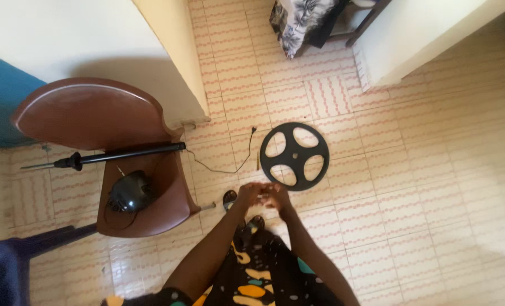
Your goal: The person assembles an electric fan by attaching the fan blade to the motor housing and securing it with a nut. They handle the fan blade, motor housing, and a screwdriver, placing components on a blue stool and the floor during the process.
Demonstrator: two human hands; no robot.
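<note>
Below centre frame, left hand (251, 194) and right hand (276, 198) are pinched together on something small, probably a fastener; round black base (294, 156), pole (122, 154), and motor (129, 192) lie unassembled.

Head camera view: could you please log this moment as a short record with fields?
Left hand: meets the right hand over the floor; anything held is too small to tell
Right hand: against the left
Black round base: flat on tiled floor
Brown chair: carries black pole and motor unit
Cable: trails across the floor
</note>
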